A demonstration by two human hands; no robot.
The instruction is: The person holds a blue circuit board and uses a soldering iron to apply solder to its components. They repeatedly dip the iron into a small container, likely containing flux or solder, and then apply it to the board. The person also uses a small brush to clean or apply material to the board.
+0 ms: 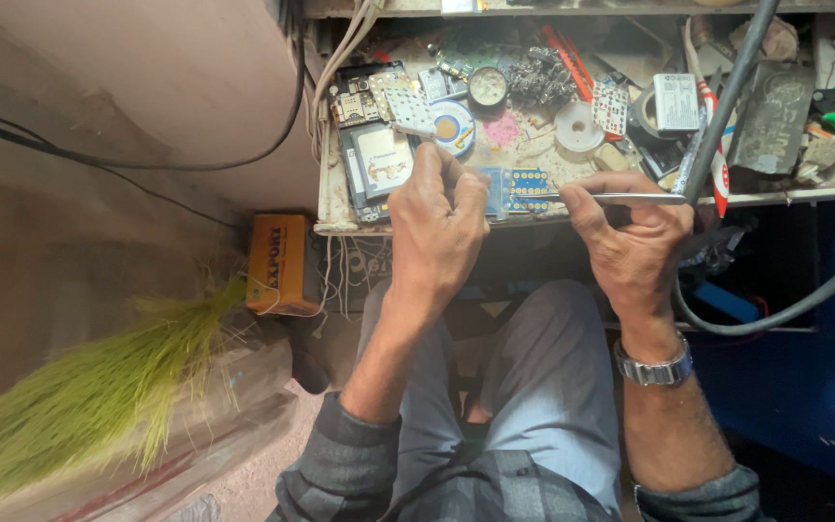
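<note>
While both hands work at the bench edge, a small blue circuit board (514,189) lies between them
Left hand (437,227) clamped on the board's left end — right hand (630,237) pinched shut on metal tweezers (620,198), tips touching the board; cluttered workbench (340,208) underneath

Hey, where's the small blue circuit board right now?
In the head view, the blue circuit board lies at the workbench's front edge, between the left hand and right hand, with the metal tweezers pointing at it.
</note>
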